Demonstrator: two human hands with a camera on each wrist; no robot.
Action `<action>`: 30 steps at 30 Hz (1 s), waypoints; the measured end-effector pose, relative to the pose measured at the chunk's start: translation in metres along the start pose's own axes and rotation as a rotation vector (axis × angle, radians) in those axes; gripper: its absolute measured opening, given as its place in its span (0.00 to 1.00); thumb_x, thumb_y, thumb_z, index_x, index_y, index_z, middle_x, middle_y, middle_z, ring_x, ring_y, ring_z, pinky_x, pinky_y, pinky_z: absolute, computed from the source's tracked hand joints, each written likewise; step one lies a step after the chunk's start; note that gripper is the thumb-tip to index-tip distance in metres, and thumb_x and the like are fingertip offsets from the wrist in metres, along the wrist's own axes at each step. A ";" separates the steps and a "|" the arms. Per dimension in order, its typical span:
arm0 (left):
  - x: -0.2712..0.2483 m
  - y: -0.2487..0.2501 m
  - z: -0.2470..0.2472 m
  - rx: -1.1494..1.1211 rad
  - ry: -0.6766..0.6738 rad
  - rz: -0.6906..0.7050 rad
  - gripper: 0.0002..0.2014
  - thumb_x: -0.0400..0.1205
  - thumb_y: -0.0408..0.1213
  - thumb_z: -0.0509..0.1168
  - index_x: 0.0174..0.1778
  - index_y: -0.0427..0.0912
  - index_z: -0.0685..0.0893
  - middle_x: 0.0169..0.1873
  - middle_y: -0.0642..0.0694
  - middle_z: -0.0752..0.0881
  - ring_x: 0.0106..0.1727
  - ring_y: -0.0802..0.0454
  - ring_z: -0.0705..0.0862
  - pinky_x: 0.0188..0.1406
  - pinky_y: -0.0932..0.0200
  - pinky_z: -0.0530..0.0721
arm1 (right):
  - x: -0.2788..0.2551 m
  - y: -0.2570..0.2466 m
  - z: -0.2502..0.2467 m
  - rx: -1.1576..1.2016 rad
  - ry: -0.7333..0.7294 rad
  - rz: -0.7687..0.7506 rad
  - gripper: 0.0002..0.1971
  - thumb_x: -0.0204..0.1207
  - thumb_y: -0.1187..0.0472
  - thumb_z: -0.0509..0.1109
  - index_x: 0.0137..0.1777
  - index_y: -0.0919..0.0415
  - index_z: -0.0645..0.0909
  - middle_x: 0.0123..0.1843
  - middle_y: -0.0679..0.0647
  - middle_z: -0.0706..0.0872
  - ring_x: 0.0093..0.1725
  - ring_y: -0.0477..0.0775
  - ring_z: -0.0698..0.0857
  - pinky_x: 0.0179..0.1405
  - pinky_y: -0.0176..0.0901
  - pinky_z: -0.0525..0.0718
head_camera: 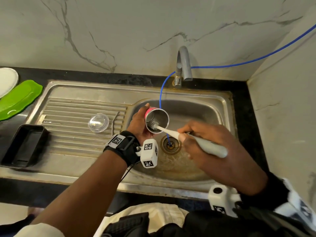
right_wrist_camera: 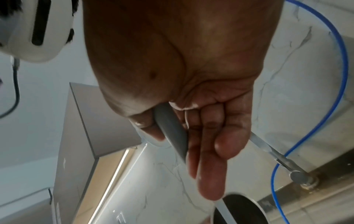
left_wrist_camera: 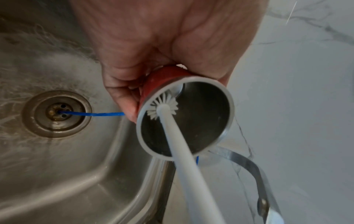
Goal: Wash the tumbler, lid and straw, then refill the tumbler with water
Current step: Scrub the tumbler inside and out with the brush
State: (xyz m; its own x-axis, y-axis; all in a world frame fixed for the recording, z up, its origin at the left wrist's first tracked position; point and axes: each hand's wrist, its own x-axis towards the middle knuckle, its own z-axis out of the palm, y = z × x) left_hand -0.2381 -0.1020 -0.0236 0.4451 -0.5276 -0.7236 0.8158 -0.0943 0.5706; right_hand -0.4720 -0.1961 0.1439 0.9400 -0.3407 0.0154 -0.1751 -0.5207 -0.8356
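Two hands over the sink basin (head_camera: 205,106). Left hand (head_camera: 138,123) wrapped around the pink steel tumbler (head_camera: 156,120), tilted, mouth toward the camera, above the drain (head_camera: 171,144). Right hand (head_camera: 201,139) closed around the grey bottle brush (head_camera: 201,142), bristle head inside the tumbler, against its inner wall. Clear lid (head_camera: 98,122) and metal straw (head_camera: 114,123) lying side by side on the ribbed drainboard (head_camera: 68,134). Blue hose (head_camera: 161,93) running from beside the faucet (head_camera: 183,65) into the drain.
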 end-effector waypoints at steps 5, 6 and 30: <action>-0.001 0.000 0.000 -0.009 -0.024 -0.032 0.27 0.86 0.62 0.64 0.53 0.37 0.88 0.40 0.39 0.93 0.36 0.45 0.93 0.31 0.55 0.90 | -0.012 -0.018 -0.018 0.029 -0.041 0.017 0.09 0.87 0.54 0.69 0.47 0.49 0.89 0.35 0.49 0.89 0.34 0.52 0.90 0.35 0.50 0.84; -0.001 -0.001 0.001 -0.008 -0.020 -0.028 0.27 0.85 0.62 0.65 0.54 0.37 0.88 0.42 0.38 0.93 0.37 0.44 0.93 0.32 0.55 0.91 | -0.011 -0.020 -0.016 0.003 -0.046 0.011 0.09 0.87 0.53 0.69 0.46 0.50 0.88 0.34 0.49 0.88 0.33 0.52 0.89 0.32 0.47 0.83; -0.011 -0.006 0.005 -0.042 -0.011 -0.022 0.36 0.76 0.63 0.74 0.71 0.38 0.84 0.54 0.34 0.89 0.49 0.37 0.91 0.44 0.45 0.90 | 0.011 -0.006 0.013 -0.208 -0.034 -0.034 0.13 0.85 0.46 0.63 0.46 0.50 0.85 0.32 0.45 0.85 0.33 0.50 0.84 0.34 0.55 0.80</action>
State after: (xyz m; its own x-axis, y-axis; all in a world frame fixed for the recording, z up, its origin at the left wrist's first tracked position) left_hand -0.2493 -0.0999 -0.0173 0.4229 -0.5354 -0.7311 0.8402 -0.0704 0.5377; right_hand -0.4565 -0.1867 0.1419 0.9553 -0.2950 0.0203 -0.1960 -0.6832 -0.7035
